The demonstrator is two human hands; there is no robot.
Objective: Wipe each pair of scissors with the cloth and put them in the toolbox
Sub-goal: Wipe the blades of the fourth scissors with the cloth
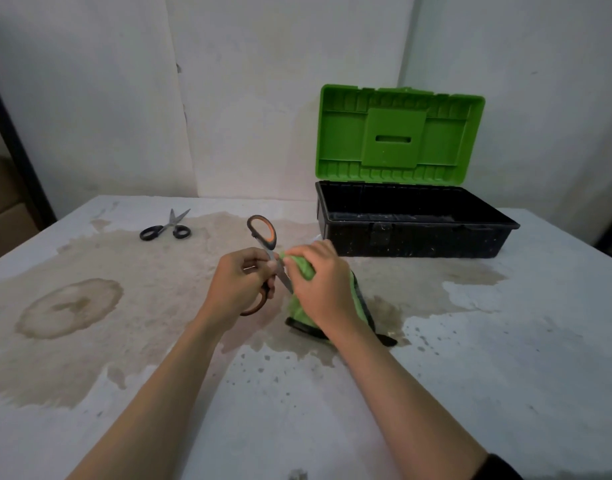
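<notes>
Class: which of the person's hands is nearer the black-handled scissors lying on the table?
Left. The left hand, gripping the orange-handled scissors, sits nearer the camera and right of the black-handled scissors; the right hand, holding the green cloth, is farther right.

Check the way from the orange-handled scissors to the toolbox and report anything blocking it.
Nothing fixed blocks it. The toolbox stands open, lid raised. Only the right hand and green cloth, at the blade, lie between it and the orange-handled scissors in the left hand.
</notes>
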